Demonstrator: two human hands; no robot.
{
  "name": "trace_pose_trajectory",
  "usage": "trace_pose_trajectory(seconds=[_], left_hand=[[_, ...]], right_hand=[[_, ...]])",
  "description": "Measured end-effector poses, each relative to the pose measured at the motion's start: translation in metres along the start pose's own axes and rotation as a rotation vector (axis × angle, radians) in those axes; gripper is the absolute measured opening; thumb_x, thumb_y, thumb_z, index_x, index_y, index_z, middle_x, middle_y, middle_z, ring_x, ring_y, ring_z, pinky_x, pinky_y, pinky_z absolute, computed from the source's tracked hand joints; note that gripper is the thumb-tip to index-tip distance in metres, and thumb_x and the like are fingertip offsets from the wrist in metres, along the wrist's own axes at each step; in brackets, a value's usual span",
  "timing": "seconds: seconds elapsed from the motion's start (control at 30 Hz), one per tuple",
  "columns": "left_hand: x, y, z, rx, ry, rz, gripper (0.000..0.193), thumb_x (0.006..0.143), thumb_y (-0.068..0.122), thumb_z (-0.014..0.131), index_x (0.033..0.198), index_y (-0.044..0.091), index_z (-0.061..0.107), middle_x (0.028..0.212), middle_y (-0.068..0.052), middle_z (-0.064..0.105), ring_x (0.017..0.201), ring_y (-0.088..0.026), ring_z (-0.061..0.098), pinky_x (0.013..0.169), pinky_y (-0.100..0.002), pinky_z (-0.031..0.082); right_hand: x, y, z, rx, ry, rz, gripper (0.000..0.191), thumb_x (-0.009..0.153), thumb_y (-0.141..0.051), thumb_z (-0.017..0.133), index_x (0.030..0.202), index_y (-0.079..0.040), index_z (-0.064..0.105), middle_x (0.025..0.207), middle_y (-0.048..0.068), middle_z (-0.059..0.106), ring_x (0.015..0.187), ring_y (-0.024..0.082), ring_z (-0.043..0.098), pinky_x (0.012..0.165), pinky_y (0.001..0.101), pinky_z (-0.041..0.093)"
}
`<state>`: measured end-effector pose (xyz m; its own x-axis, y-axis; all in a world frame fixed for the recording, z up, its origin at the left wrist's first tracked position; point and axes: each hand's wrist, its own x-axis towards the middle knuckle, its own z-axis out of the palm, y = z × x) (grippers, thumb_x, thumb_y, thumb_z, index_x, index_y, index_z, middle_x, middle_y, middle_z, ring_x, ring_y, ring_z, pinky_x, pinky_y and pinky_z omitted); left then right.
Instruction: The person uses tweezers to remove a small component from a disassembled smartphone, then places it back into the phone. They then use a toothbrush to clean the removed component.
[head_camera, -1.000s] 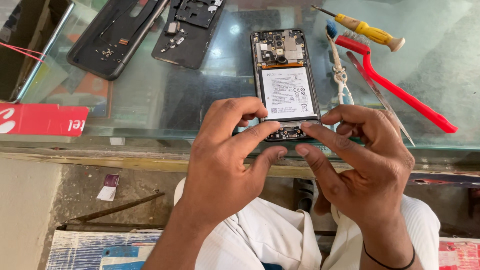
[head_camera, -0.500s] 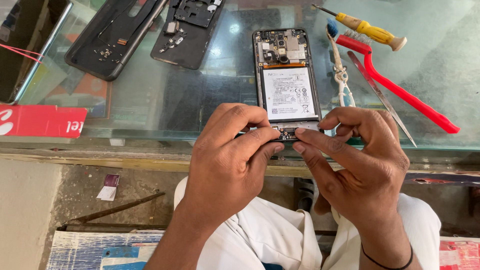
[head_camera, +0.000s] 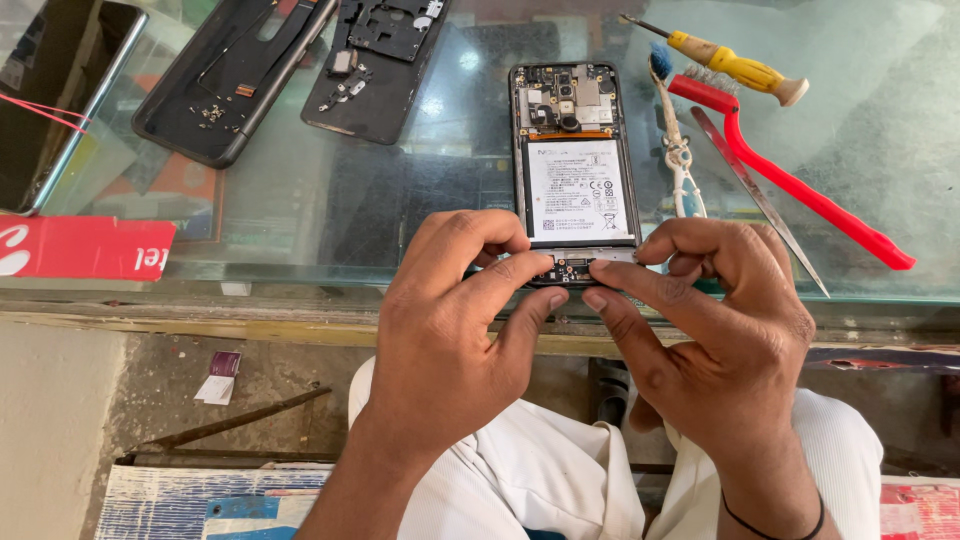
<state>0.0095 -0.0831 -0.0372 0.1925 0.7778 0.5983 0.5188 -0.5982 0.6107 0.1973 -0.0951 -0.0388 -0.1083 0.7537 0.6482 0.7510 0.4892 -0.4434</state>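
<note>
Down at the near edge of the glass counter (head_camera: 300, 240), an opened phone (head_camera: 575, 160) lies flat with its back removed, circuit board at the far end and white battery label in the middle. Both hands meet at the phone's near end. The left hand (head_camera: 450, 330) arches over from the phone's left, knuckles raised, its fingers curled and its forefinger and thumb pressed onto the phone's bottom edge. The right hand (head_camera: 720, 330) mirrors it from the phone's right, wrist bent, its forefinger laid along that same edge, the other fingers folded. Neither hand lifts the phone; the fingertips pinch and press its lower part. Right of the phone lie a small brush (head_camera: 675, 140), a red-handled brush (head_camera: 800, 190), a yellow-handled screwdriver (head_camera: 735, 68) and metal tweezers (head_camera: 760, 200). Left of the phone lie a black back cover (head_camera: 215, 90) and a black inner frame (head_camera: 375, 60).
</note>
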Motion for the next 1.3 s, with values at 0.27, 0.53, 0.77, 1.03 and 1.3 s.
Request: trace_pose_trajectory(seconds=[0.27,0.53,0.77,1.03,1.3], left_hand=[[-0.0012,-0.0022,0.0028,0.016,0.006,0.027,0.017,0.086,0.003,0.082,0.099,0.0,0.072,0.105,-0.005,0.064,0.102,-0.023,0.064,0.083,-0.035,0.055],[-0.0016,-0.0039,0.0033,-0.006,0.017,0.016,0.019,0.085,0.004,0.083,0.1,0.001,0.073,0.106,-0.005,0.065,0.1,-0.022,0.065,0.083,-0.033,0.057],[-0.0008,-0.0022,-0.0007,-0.002,0.002,-0.014,0.025,0.079,0.005,0.086,0.1,0.002,0.073,0.106,-0.005,0.066,0.097,-0.021,0.065,0.083,-0.033,0.057],[0.0002,-0.0029,-0.0033,0.003,0.005,-0.015,0.028,0.078,0.005,0.086,0.102,0.001,0.073,0.108,-0.006,0.066,0.099,-0.022,0.066,0.082,-0.033,0.055],[0.0001,-0.0059,0.0007,-0.018,0.012,-0.019,0.02,0.084,0.0,0.081,0.103,0.0,0.073,0.109,-0.006,0.066,0.102,-0.021,0.066,0.082,-0.03,0.058]], right_hand=[[0.0003,0.0,0.0002,0.006,-0.008,0.007,0.031,0.071,-0.011,0.091,0.1,-0.013,0.079,0.097,0.004,0.064,0.082,0.016,0.054,0.075,0.0329,0.046],[0.0001,0.0009,0.0022,-0.019,-0.007,0.005,0.031,0.07,-0.012,0.092,0.099,-0.012,0.08,0.095,0.004,0.064,0.082,0.018,0.054,0.076,0.0336,0.045],[-0.0001,-0.0005,0.0013,-0.009,-0.001,0.027,0.032,0.071,-0.013,0.092,0.101,-0.013,0.079,0.097,0.004,0.064,0.084,0.017,0.054,0.075,0.0323,0.045],[-0.0001,0.0006,0.0024,-0.008,-0.008,0.043,0.035,0.071,-0.015,0.091,0.104,-0.016,0.079,0.099,0.003,0.064,0.081,0.016,0.053,0.073,0.0315,0.045],[-0.0004,0.0032,0.0052,-0.037,-0.014,0.034,0.032,0.071,-0.015,0.091,0.101,-0.017,0.08,0.099,0.002,0.065,0.078,0.015,0.053,0.074,0.0327,0.044]])
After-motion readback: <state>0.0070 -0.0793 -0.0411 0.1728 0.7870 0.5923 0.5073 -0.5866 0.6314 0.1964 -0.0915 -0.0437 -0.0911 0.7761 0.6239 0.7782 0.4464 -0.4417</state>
